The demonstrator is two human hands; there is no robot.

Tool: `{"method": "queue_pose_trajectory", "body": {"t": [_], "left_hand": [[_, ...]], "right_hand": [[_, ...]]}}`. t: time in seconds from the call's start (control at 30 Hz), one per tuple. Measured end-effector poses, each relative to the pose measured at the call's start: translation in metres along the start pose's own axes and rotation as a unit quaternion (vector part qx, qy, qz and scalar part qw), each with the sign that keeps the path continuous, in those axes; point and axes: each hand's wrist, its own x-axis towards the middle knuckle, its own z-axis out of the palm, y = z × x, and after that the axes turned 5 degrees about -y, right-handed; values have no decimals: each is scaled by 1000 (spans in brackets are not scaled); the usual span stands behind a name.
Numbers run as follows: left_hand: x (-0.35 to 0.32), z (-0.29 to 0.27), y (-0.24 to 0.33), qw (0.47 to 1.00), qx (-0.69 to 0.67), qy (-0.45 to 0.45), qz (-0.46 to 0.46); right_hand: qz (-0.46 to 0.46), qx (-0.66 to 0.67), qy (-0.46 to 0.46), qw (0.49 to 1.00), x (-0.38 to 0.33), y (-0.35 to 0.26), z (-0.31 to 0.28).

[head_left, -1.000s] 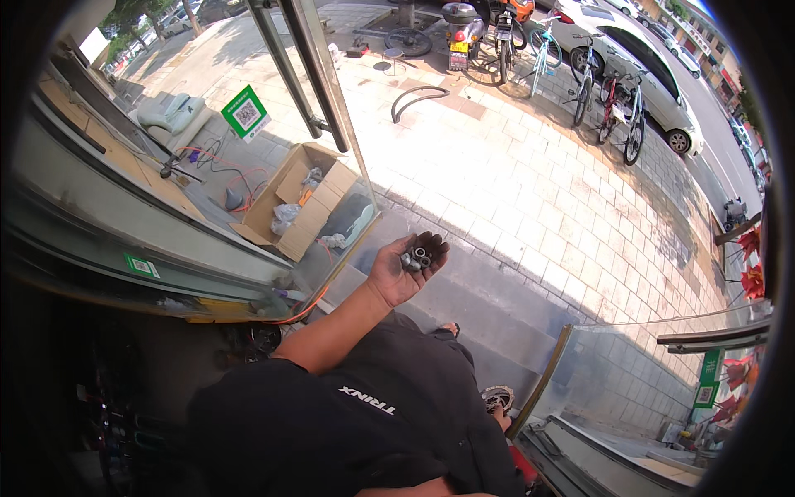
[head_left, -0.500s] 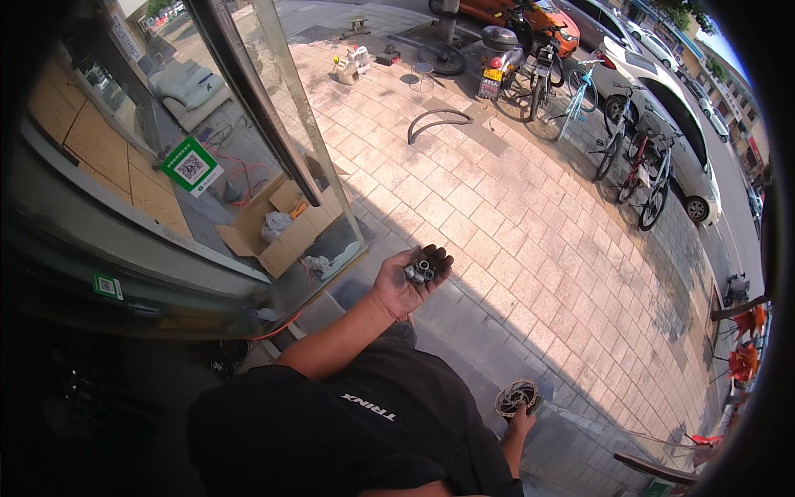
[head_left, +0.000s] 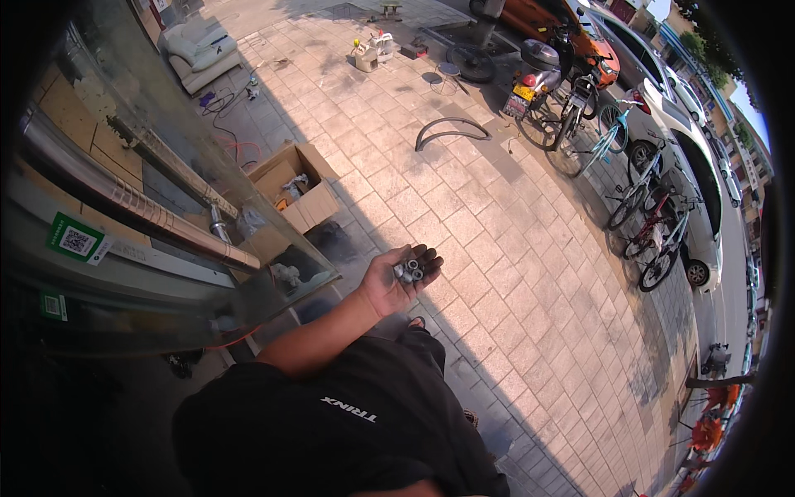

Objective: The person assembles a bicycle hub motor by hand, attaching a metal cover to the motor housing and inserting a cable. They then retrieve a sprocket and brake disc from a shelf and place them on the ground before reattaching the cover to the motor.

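Observation:
My left hand [head_left: 383, 288] is held out in front of me, palm up, at chest height. Several small grey metal ring-shaped parts [head_left: 409, 271] lie on its curled, dark-smudged fingers. The bare forearm runs back to my black shirt [head_left: 331, 422]. Below the hand is the brick paving [head_left: 497, 248], and a sandalled foot [head_left: 416, 324] shows just beneath the wrist. My right hand is out of the picture.
A glass pane with a metal frame [head_left: 157, 215] stands at my left, carrying green square stickers [head_left: 76, 240]. Behind it are an open cardboard box [head_left: 310, 207] and a white armchair [head_left: 199, 54]. A curved black strip [head_left: 451, 128] lies on the paving. Parked bicycles [head_left: 646, 224], a scooter [head_left: 538, 74] and cars [head_left: 704, 190] line the right.
My view has swung, so the glass pane and box shifted. The left hand stays raised with the metal parts. My right hand, holding a round part at lower right half a second ago, has left view.

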Motion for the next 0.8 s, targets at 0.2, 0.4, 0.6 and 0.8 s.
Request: {"method": "queue_pose_trajectory", "body": {"t": [0.2, 0.4, 0.6, 0.8], "left_hand": [[94, -36, 41, 997, 3, -35, 68], [154, -43, 85, 992, 11, -34, 120], [247, -64, 159, 985, 3, -98, 139], [355, -116, 280, 984, 14, -78, 161]], "right_hand": [[-44, -1, -58, 997, 119, -61, 69], [-85, -2, -106, 991, 166, -162, 139], [-73, 31, -84, 993, 229, -201, 221], [-1, 40, -22, 999, 309, -174, 313]]}}
